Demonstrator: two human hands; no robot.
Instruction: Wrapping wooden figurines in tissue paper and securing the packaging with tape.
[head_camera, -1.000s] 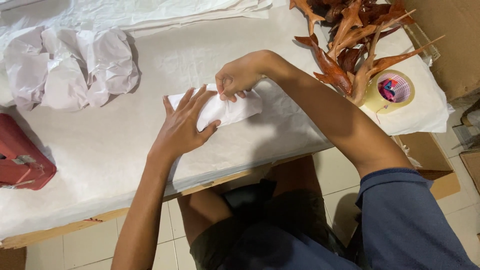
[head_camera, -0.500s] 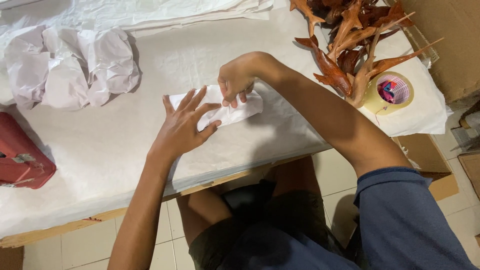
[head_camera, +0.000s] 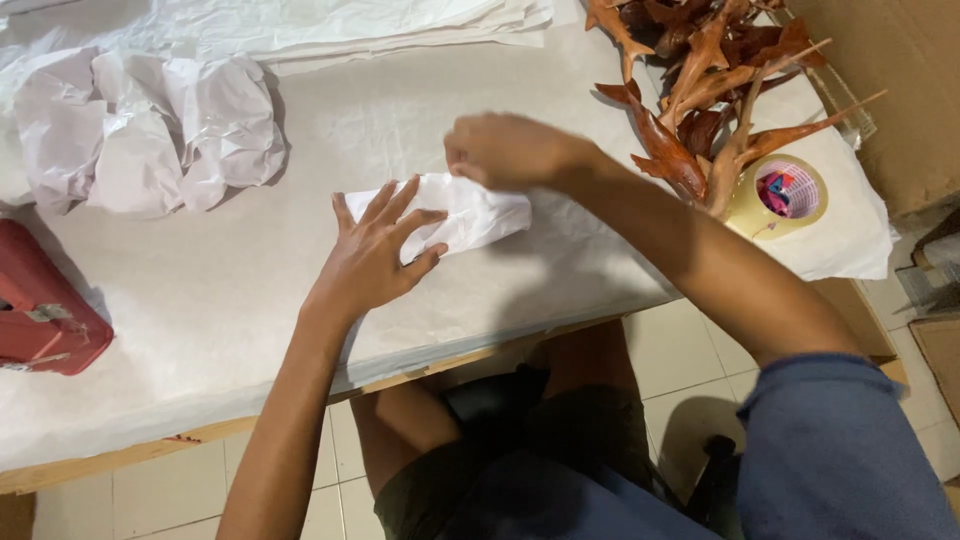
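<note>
A small bundle wrapped in white paper (head_camera: 470, 215) lies on the paper-covered table (head_camera: 200, 300). My left hand (head_camera: 375, 255) presses flat on the bundle's left end, fingers spread. My right hand (head_camera: 505, 150) hovers just above the bundle's far edge, fingers curled, and looks blurred with motion. Whether it still pinches the paper I cannot tell. What is inside the wrap is hidden.
A pile of brown carved wooden pieces (head_camera: 700, 90) sits at the far right, with a roll of tape (head_camera: 785, 195) beside it. Crumpled white paper bundles (head_camera: 140, 130) lie at the far left, flat paper sheets (head_camera: 350, 25) behind. A red case (head_camera: 40, 310) rests at the left edge.
My right hand has lifted off the bundle's top edge and moved up and slightly right. My left hand stays pressed on the bundle.
</note>
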